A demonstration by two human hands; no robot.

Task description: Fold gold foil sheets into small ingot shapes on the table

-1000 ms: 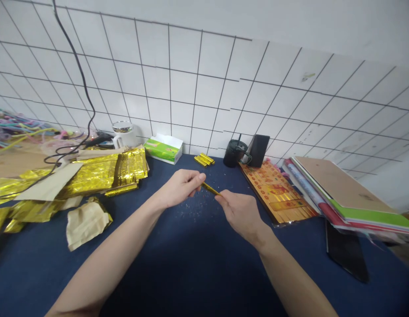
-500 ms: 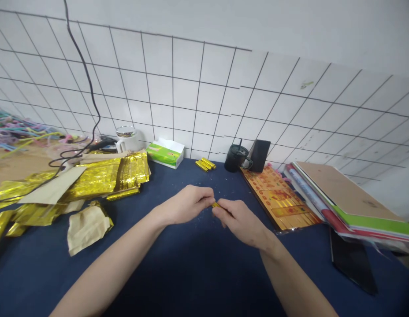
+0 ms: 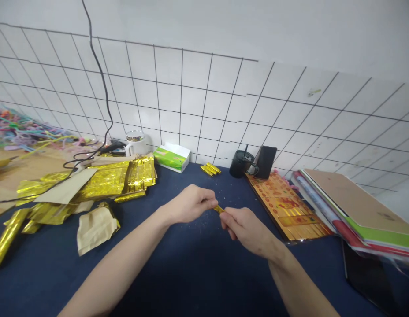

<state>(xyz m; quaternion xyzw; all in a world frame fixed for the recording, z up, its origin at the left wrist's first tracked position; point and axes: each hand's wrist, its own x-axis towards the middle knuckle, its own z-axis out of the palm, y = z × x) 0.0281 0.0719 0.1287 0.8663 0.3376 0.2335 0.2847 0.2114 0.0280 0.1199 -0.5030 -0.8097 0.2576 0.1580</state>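
Observation:
A small gold foil roll (image 3: pixel 219 209) spans the gap between my two hands above the dark blue table. Its left end is pinched in the fingers of my left hand (image 3: pixel 193 203). My right hand (image 3: pixel 241 223) is closed around the other end, so only a short middle stretch of the roll shows. Farther back on the table, several similar gold rolls (image 3: pixel 210 169) lie side by side. Sheets of gold foil (image 3: pixel 105 180) are piled to the left, and a crumpled piece of gold-backed paper (image 3: pixel 96 230) rests in front of them.
Along the wall stand a white mug (image 3: pixel 135 144), a green tissue pack (image 3: pixel 172 157), a black cup (image 3: pixel 240 164) and a dark phone-like slab (image 3: pixel 265 161). Orange printed packets (image 3: pixel 285 204) and stacked folders (image 3: pixel 359 202) lie right. A black cable (image 3: pixel 103 83) hangs left.
My hands have drawn slightly apart, with the right one lower and farther right, so more of the gold roll shows between them. The whole view has shifted a little.

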